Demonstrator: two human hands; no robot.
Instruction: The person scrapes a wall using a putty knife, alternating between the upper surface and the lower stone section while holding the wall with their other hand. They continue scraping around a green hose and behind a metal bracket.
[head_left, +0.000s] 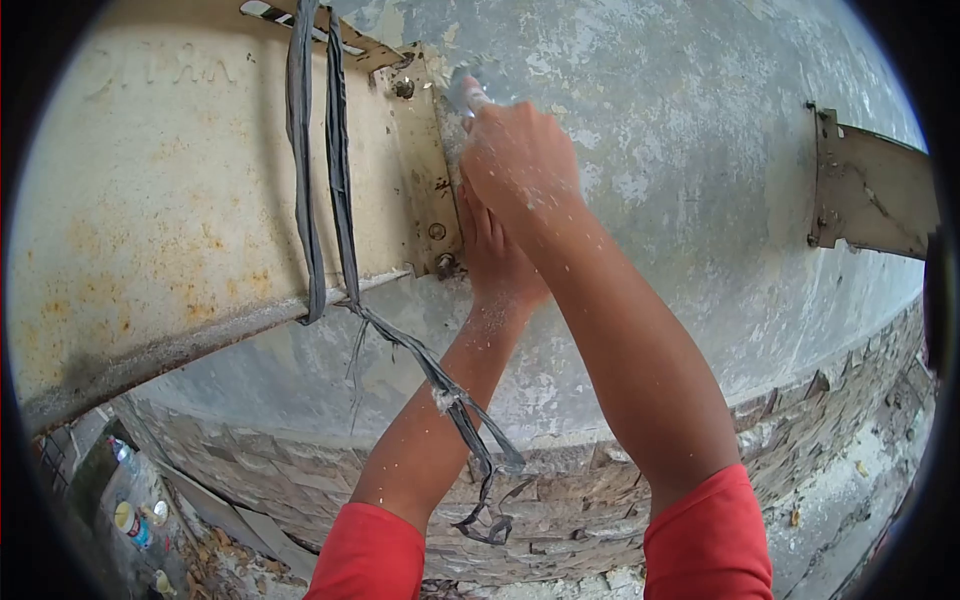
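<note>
- The right hand is closed round a small tool, blurred and mostly hidden by the fist.
- The tool is up against the grey wall, just right of the top of the beam's bolted end plate.
- The left hand is below, partly behind the right wrist, fingers up beside the plate's edge; I cannot tell whether it grips anything.
- Pale flakes dot both forearms.
- A dark strap loops the beam, its loose end hanging across the left forearm.
</note>
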